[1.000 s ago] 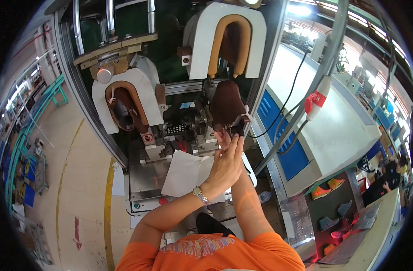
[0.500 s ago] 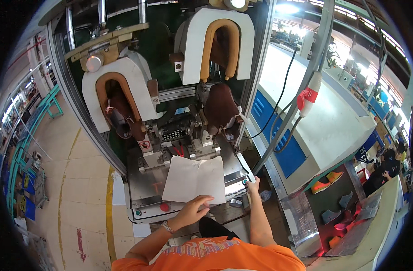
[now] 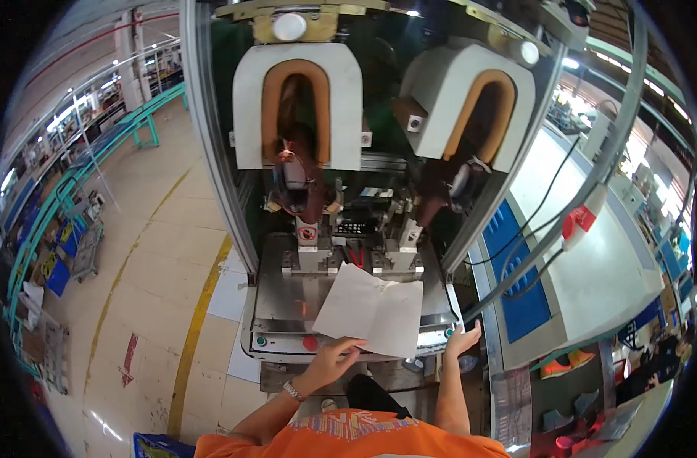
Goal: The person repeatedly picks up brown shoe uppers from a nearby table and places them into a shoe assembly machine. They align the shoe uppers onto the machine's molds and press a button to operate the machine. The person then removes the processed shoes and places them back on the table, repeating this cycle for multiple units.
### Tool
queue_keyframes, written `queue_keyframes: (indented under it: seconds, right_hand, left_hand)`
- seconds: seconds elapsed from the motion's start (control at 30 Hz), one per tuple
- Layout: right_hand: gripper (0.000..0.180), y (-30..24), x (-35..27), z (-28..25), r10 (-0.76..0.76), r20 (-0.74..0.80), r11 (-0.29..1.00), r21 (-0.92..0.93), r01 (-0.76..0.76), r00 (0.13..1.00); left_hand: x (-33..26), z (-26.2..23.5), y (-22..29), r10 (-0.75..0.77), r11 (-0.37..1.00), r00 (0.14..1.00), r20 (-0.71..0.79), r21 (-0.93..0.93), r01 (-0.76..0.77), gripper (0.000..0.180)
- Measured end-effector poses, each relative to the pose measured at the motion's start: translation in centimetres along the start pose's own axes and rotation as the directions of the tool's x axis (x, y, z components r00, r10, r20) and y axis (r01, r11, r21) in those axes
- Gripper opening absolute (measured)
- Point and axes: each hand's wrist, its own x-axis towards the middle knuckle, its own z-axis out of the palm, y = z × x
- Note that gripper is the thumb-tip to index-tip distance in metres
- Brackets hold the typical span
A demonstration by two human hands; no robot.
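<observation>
A two-station shoe press stands before me. Its left white block (image 3: 245,114) has a tan U-shaped pad around a dark brown shoe upper (image 3: 295,179). At the right station another brown upper (image 3: 447,191) sits tilted back into the tan pad (image 3: 505,88). A creased white sheet (image 3: 371,313) lies over the metal bench. My left hand (image 3: 334,360) is at the sheet's near-left edge, fingers loosely bent and thumb apart; any touch is hard to tell. My right hand (image 3: 463,341), fingers spread and empty, is beside the green button (image 3: 449,333) at the bench's right corner.
Red-handled pliers (image 3: 354,256) lie behind the sheet. A red button (image 3: 310,343) and another green button sit on the front edge. To the right are a metal post, a white-and-blue cabinet (image 3: 592,267), orange shoes (image 3: 568,363) and another person (image 3: 661,362).
My view has turned, shifting the press rightward in the picture. My right hand has come off the green button and spread open. The right upper has swung back into its pad.
</observation>
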Motion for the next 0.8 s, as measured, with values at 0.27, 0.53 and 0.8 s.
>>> queue_keyframes:
  seconds: [0.27,0.53,0.8]
  right_hand:
    - [0.02,-35.0,5.0,-12.6,-0.694,-0.051,0.301,0.886,0.353,0.719]
    - [0.019,-50.6,5.8,-11.2,-0.948,-0.265,0.003,0.544,0.839,0.175]
    - [0.02,-47.8,7.1,-16.0,-0.695,-0.569,-0.065,0.658,0.75,0.439]
  left_hand:
    - [-0.1,-4.2,0.9,-0.055,0.997,0.951,-0.304,0.033,0.068,0.02]
    - [-1.3,-5.8,3.4,0.066,0.995,0.882,-0.467,0.094,-0.024,0.015]
    - [-1.5,-11.0,3.7,0.155,0.986,0.673,-0.724,0.157,-0.058,0.025]
